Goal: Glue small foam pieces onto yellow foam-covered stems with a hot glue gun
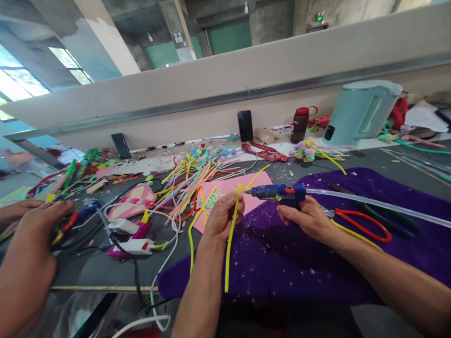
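Between the fingers of my left hand (223, 213) is a yellow pipe cleaner (230, 244), its long tail hanging down toward the purple cloth (268, 267). My right hand (305, 216) is wrapped round a blue glue gun (278, 191), with a long clear glue stick (373, 199) coming out of its back. The gun's nozzle points left, close to the upper end of the pipe cleaner; whether they touch I cannot tell. Beneath my left hand lies a pink sheet (259, 185). Right of my right hand are red-handled scissors (362, 225).
Several coloured pipe cleaners (197, 173) are piled behind my left hand. White power plugs (137, 246) and cables crowd the left. A phone (245, 126), a bottle (300, 126) and a kettle (362, 112) stand along the partition. At far left are another person's hands (35, 239).
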Motion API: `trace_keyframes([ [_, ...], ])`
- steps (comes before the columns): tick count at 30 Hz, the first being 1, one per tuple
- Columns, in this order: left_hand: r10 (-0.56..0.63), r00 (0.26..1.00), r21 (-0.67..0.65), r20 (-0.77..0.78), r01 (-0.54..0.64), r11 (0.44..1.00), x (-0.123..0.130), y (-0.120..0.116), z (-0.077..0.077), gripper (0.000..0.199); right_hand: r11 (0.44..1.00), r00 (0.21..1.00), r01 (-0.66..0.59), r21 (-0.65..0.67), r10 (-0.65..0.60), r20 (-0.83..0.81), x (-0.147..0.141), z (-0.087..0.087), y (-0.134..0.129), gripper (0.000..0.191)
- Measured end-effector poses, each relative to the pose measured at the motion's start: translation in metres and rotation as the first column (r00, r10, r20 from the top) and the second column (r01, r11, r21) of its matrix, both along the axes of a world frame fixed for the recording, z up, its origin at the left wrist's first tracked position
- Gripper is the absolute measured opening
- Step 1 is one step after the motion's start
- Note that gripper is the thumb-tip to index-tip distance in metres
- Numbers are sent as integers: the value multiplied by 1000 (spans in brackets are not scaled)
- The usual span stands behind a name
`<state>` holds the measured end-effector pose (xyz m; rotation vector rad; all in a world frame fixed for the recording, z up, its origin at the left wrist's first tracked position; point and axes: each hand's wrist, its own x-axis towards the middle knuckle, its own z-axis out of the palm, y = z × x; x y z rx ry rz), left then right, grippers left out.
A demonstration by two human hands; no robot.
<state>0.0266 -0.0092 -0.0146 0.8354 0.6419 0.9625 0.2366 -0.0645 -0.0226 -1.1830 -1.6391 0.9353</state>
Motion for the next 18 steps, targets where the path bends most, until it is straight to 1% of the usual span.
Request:
trace_keyframes([
  [2, 27, 999, -14, 20, -27, 1000, -1, 2, 1, 19, 1000, 1000, -7, 4, 7, 4, 0, 2, 0, 33],
  [4, 55, 998, -29, 25, -54, 998, -1, 5, 2, 20, 1000, 1000, 17, 16, -17, 5, -1, 3, 0, 34],
  [7, 73, 997, -45, 3, -73, 996, -1, 7, 2, 20, 992, 992, 115, 52, -117, 36, 0, 4, 2, 35],
  [9, 71, 997, -41, -28, -72, 997, 0, 8, -1, 20, 978, 974, 183, 100, -194, 114, 1, 3, 5, 36],
  [11, 83, 993, -6, -80, -84, 996, 2, 8, -4, 20, 964, 941, 221, 144, -250, 230, 2, 2, 7, 38],
  [14, 102, 982, 52, -158, -94, 994, 6, 5, -7, 21, 937, 865, 276, 214, -339, 371, 2, 0, 11, 36],
  [16, 105, 979, 57, -175, -96, 994, 9, 3, -8, 23, 918, 821, 303, 255, -388, 420, 1, 0, 12, 42],
  [18, 104, 979, 56, -176, -95, 994, 11, 0, -6, 26, 910, 787, 312, 272, -408, 463, -1, 1, 14, 48],
])
